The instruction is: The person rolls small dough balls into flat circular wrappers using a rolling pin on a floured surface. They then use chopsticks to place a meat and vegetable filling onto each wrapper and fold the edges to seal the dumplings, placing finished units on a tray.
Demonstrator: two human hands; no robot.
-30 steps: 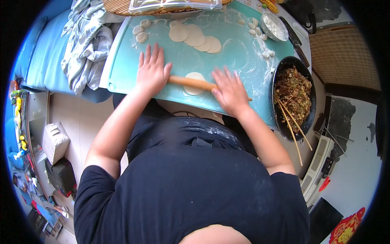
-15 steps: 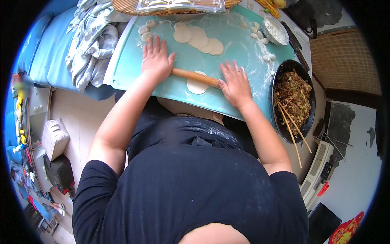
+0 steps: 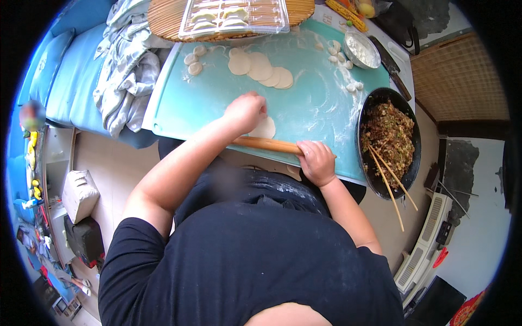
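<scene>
Dough round [image 3: 264, 129] at the left hand's [image 3: 247, 114] curled fingers, rolling pin [image 3: 267, 144] gripped in the right hand [image 3: 317, 162]

The dough round lies flat near the close edge of a turquoise mat [image 3: 196, 103], partly covered by the left hand. That hand's fingers are bent in and drawn together at the round's upper left side (the tips are hidden, so I cannot tell whether they pinch the edge). Just below the round, the wooden rolling pin lies along the mat's near edge. The right hand is closed on its right part, thumb on top and fingers bent over it; the left wrist crosses above the other end.

Farther up the mat, a row of thin wrappers [image 3: 261, 66] overlaps. Small dough pieces [image 3: 195, 68] sit to their left, and more dough lumps [image 3: 354, 87] lie on the right in scattered flour. At the upper right stands a bowl [image 3: 367, 66] of white powder, with a knife [image 3: 390, 66] beside it. A black pan [image 3: 361, 149] of chopped filling [image 3: 389, 127] overlaps the mat's right side, two chopsticks [image 3: 387, 189] leaning out. Beyond the far edge, a woven tray [image 3: 163, 22] bears a clear box [image 3: 285, 19] holding folded dumplings [image 3: 235, 23].
</scene>
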